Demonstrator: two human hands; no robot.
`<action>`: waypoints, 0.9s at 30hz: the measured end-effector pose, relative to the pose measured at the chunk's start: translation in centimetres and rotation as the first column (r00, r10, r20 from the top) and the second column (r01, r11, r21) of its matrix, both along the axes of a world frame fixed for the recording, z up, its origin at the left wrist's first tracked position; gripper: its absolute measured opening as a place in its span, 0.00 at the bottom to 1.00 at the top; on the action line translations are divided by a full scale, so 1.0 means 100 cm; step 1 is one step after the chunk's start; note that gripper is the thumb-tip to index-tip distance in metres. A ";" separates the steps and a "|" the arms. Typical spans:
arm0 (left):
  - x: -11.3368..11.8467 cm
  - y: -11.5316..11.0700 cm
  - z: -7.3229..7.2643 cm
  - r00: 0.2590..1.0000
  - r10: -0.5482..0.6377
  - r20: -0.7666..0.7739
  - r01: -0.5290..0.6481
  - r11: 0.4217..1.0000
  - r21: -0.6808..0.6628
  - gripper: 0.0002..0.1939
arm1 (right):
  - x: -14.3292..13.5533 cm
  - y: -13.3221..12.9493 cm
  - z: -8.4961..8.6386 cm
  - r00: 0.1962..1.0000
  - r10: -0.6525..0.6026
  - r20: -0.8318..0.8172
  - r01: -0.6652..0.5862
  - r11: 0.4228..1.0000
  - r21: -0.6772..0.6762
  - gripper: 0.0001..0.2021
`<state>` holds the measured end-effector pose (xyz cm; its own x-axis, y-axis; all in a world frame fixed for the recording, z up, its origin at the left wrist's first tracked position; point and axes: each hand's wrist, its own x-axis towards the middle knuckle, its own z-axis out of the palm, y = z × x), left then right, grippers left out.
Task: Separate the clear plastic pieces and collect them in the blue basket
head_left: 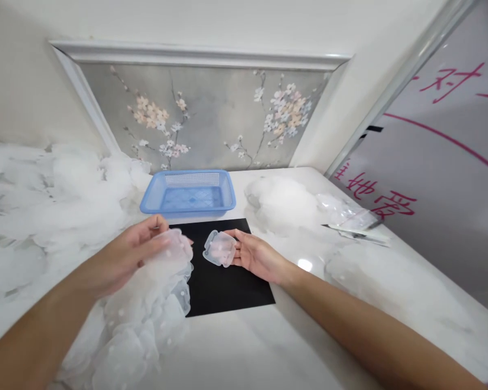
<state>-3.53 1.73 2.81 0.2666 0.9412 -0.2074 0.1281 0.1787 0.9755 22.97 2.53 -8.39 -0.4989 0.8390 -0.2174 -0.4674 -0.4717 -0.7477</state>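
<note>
My right hand (254, 253) holds a thin, translucent, scallop-edged plastic piece (219, 248) over the black mat (231, 287). Its fingers lie behind the piece and show through it, with the thumb at the upper edge. At the mat's left side, my left hand (136, 246) is closed on another translucent scalloped piece (174, 245), which looks slightly blurred. Below that hand, a loose heap of similar pieces (126, 346) with small round dots overlaps the mat's left edge.
A blue plastic basket (187, 208) stands behind the mat. A larger pile of whitish translucent pieces (57, 189) spreads along the left, and a smaller pile (282, 200) sits back right. Near it lie clear plastic bags (345, 210) and a thin dark-tipped object (358, 234). A whiteboard (439, 146) borders the right.
</note>
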 end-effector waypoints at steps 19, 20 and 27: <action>0.041 0.012 -0.053 0.937 0.232 0.261 -0.158 0.948 -0.275 0.18 | 0.005 0.005 -0.004 0.997 -0.065 0.027 0.065 0.997 0.032 0.17; 0.042 0.012 -0.053 0.936 0.234 0.263 -0.157 0.946 -0.283 0.17 | 0.005 0.005 -0.005 0.997 -0.066 0.026 0.065 0.997 0.030 0.18; 0.041 0.015 -0.062 0.927 0.218 0.306 -0.139 0.956 -0.259 0.11 | 0.006 0.005 -0.009 0.995 -0.084 0.045 0.083 0.996 0.020 0.17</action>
